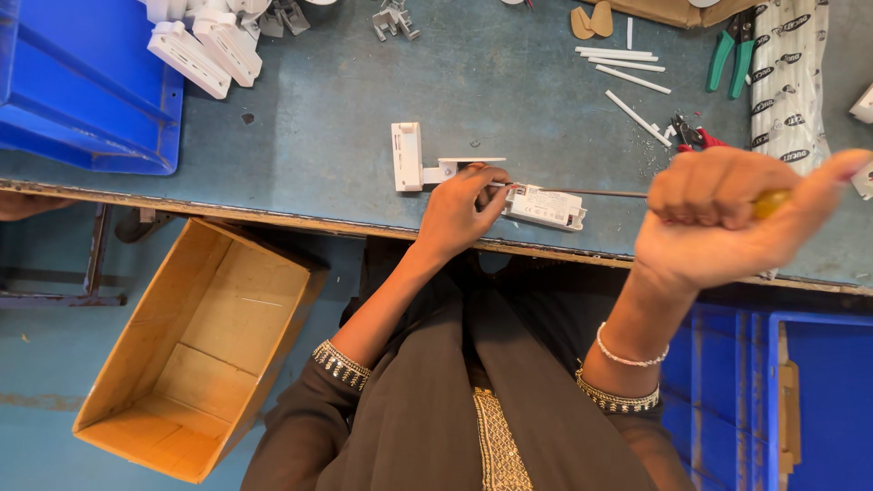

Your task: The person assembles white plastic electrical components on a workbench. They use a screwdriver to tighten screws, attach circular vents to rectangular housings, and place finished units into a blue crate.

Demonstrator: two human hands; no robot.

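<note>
My left hand [459, 214] presses down on a white plastic fitting [427, 166] joined to a small white box-shaped module [546, 205] near the front edge of the blue-grey workbench [346, 100]. My right hand [727, 214] is clenched around the yellow handle of a screwdriver [769, 204]. Its thin metal shaft [591, 193] runs left, and the tip meets the module beside my left fingers.
A blue bin [86, 86] stands at the back left beside several white plastic housings [205, 50]. White tube pieces [627, 68], green-handled pliers [732, 50], red-handled cutters [691, 135] and a printed white roll [789, 82] lie at the back right. An open cardboard box [205, 345] sits below the bench.
</note>
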